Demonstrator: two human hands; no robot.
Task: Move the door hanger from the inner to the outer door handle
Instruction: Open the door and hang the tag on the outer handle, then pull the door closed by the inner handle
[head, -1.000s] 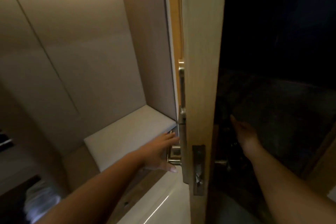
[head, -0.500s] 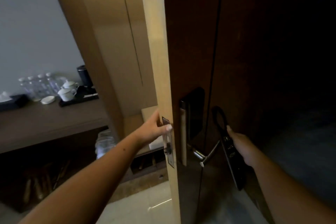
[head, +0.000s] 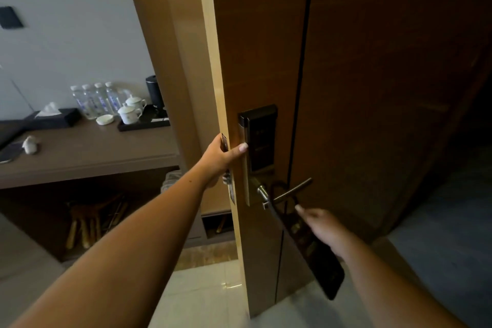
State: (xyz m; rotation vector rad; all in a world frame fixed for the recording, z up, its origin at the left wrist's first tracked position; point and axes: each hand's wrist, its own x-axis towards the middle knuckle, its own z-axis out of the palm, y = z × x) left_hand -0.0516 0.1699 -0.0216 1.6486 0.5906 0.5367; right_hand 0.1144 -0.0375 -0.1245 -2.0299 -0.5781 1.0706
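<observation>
The dark wooden door [head: 372,88] stands ajar, its outer face toward me. My left hand [head: 221,158] grips the door's pale edge, thumb on the outer face beside the black electronic lock plate [head: 259,138]. Below the plate juts the metal outer door handle [head: 288,193]. The long black door hanger [head: 316,258] has its loop around that handle and slants down to the right. My right hand [head: 326,229] rests against the hanger's upper part, fingers toward the handle.
To the left, a brown desk [head: 87,152] carries several water bottles [head: 93,100], white cups [head: 130,112] on a black tray, a black kettle [head: 154,93] and a tissue box [head: 50,117]. Pale floor tiles [head: 202,293] lie below the door edge.
The hanger's loop went from held up beside the handle to around the outer handle. My left hand slid higher on the door edge. The view shifted to show more of the outer face.
</observation>
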